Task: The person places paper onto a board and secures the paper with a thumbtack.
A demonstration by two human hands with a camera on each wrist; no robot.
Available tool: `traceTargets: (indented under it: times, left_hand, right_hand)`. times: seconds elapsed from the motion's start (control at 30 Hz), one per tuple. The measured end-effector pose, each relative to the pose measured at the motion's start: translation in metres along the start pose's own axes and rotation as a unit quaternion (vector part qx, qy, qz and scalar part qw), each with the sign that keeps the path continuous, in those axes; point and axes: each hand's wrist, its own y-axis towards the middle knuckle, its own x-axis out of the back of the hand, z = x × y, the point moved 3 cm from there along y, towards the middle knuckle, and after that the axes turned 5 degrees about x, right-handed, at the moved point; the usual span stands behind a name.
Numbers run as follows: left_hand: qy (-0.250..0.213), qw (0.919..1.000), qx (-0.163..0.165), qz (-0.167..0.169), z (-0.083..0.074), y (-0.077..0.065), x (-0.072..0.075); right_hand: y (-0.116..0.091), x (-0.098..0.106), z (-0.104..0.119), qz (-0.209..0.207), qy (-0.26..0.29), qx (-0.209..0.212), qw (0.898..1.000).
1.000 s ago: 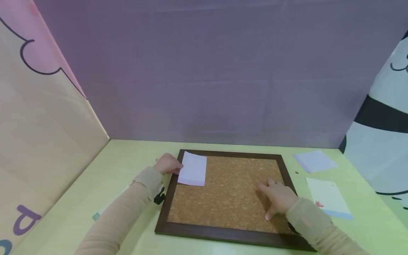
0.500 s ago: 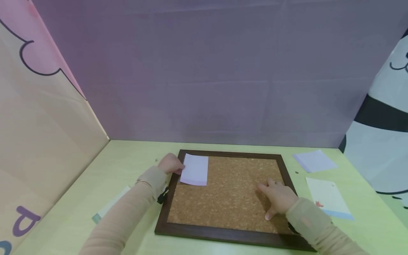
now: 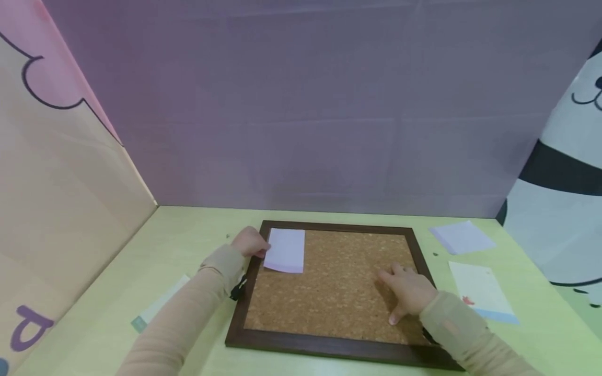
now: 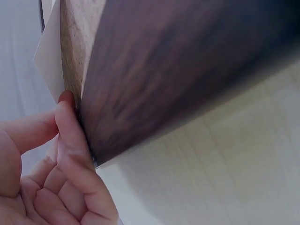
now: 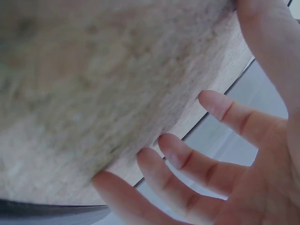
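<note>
- The left hand (image 3: pixel 249 242) pinched the left edge of a plain pale sheet (image 3: pixel 285 250) between thumb and finger, probably because an edge grip left the sheet's face uncovered and let it be lined up.
- That sheet lay over the far left corner of the framed corkboard (image 3: pixel 329 308), near the inner border of the dark frame; the left wrist view showed part of it standing off the cork, so it seemed not fully flat.
- The right hand (image 3: pixel 409 289) held nothing: its fingers were spread, fingertips touching the cork near the right side, likely to steady the board.
- The board lay flat on the tabletop (image 3: pixel 197 230), which presumably gave it firm support.
- Counted: one corkboard, two hands, four sheets. Besides the pinched one, a plain sheet (image 3: pixel 463 237) and a blue-edged sheet (image 3: pixel 484 290) lay to the right, and a green-cornered sheet (image 3: pixel 162 300) lay left, partly hidden by the sleeve (image 3: pixel 178 318).
</note>
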Motion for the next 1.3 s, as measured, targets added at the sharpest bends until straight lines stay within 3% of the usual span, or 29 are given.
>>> traceTargets:
  times: [0.37,0.6,0.8,0.93,1.1,1.3]
  left_hand:
    - [0.017,0.9998,-0.010,0.003,-0.001,-0.001,0.000]
    - [0.023,0.9993,-0.028,-0.002,-0.001,-0.001,0.000]
    - [0.032,0.9992,-0.023,-0.004,0.001,0.000,0.001]
    - [0.022,0.9997,-0.011,-0.002,0.003,0.001,0.001]
    - [0.007,0.9998,-0.020,-0.003,0.003,0.002,0.000]
    - [0.011,0.9997,-0.022,-0.001,0.003,0.003,-0.001]
  right_hand:
    - [0.008,0.008,0.009,0.040,0.016,-0.019,0.999]
    - [0.039,0.014,0.024,0.064,0.062,-0.010,0.996]
    - [0.067,0.013,0.038,0.066,0.088,-0.008,0.994]
    - [0.081,0.016,0.054,0.067,0.113,0.019,0.991]
    - [0.097,0.017,0.069,0.058,0.112,0.074,0.989]
    - [0.112,0.011,0.079,0.064,0.108,0.073,0.989]
